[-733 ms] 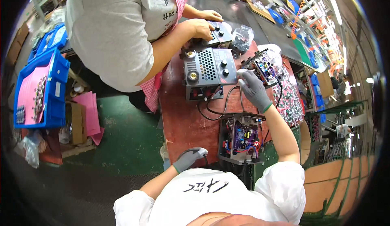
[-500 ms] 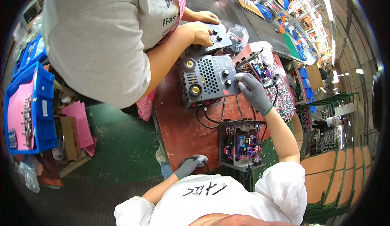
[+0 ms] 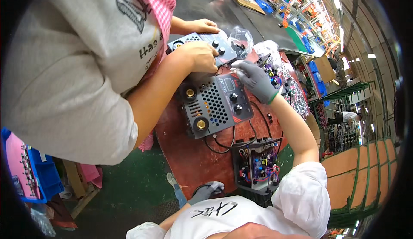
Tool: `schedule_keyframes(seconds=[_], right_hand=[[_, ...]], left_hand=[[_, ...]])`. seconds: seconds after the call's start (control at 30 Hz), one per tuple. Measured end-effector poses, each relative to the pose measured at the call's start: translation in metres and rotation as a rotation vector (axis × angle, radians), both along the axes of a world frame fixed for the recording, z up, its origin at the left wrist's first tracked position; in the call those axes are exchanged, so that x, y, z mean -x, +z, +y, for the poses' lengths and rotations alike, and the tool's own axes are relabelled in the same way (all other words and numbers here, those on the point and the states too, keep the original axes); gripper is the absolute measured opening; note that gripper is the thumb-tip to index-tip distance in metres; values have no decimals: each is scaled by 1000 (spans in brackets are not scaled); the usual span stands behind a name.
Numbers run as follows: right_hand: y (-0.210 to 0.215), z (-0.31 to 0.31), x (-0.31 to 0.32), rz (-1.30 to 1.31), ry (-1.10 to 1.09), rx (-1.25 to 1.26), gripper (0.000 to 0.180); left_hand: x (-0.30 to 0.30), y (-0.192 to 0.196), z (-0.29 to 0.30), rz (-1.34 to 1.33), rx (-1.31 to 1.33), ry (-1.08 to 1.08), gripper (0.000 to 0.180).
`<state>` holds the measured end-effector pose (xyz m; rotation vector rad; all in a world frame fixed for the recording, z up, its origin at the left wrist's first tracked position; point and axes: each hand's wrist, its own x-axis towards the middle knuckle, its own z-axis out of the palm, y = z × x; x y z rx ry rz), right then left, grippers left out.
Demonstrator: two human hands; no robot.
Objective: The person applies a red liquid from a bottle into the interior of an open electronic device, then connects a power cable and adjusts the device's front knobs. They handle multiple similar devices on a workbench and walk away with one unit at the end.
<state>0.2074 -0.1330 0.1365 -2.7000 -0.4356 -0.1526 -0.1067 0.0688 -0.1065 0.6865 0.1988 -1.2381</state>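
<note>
A grey welding machine lies on the red table, with two brass sockets, a honeycomb vent and two black knobs facing up. My right hand, in a grey glove, is above its far right corner; the fingertips are pinched together, and what they hold, if anything, is too small to tell. At the table's near edge, my gloved left hand curls around what looks like a black cable. Nearer me on the right stands an opened machine, its boards and coloured wires bare.
Across from me a co-worker's hands rest on a second grey machine. Beyond my right hand is another bare machine, partly hidden. A clear plastic bag lies behind, and black cables loop over the table.
My right hand has left the panel's edge beside the knobs and moved up to its far corner. The view has shifted, and the co-worker leans in further. My left hand stays low.
</note>
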Motion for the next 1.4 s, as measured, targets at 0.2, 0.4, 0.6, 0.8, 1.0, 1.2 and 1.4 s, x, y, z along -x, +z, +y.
schedule_keyframes(seconds=[0.2,0.4,0.6,0.8,1.0,1.2,1.4], right_hand=[[-7,1,-57,-215,122,166,18],[-6,8,-96,-223,200,575,18],[0,14,-103,-168,131,661,18],[2,4,-104,5,164,609,20],[12,17,-98,148,-79,403,26],[7,21,-102,111,-96,519,26],[12,6,-112,148,198,275,25]], left_hand=[[0,-18,-6,10,-9,-48,31],[-5,-9,-3,21,3,-82,29],[-11,-8,-2,26,25,-105,27],[-16,-7,-1,31,56,-141,26],[-22,-6,1,25,80,-173,24],[-17,-8,2,-11,54,-202,22],[-29,3,8,-22,103,-208,20]])
